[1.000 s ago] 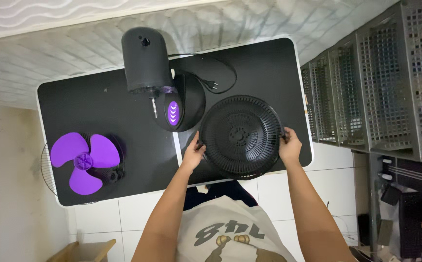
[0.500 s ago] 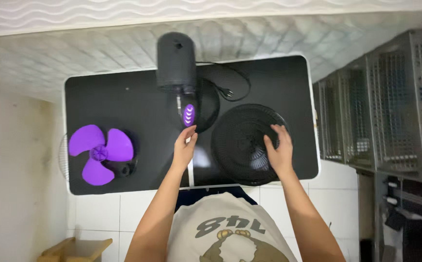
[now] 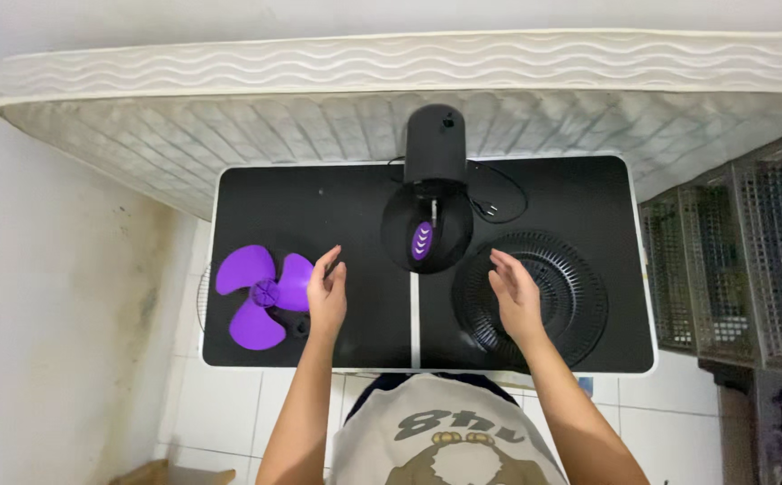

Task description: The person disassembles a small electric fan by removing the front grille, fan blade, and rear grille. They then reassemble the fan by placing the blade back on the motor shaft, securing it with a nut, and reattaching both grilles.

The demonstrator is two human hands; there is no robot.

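Purple fan blade (image 3: 263, 295) just beside left hand (image 3: 327, 296), its fingers (image 3: 329, 260) loosely apart, empty.

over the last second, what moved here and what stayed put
Both hands let go of the black round grille, which they gripped by its rim a second ago. The left hand moved left to the purple fan blade, next to it, contact unclear. The right hand now hovers open over the grille. The grille, blade and black fan body stayed in place on the black table.
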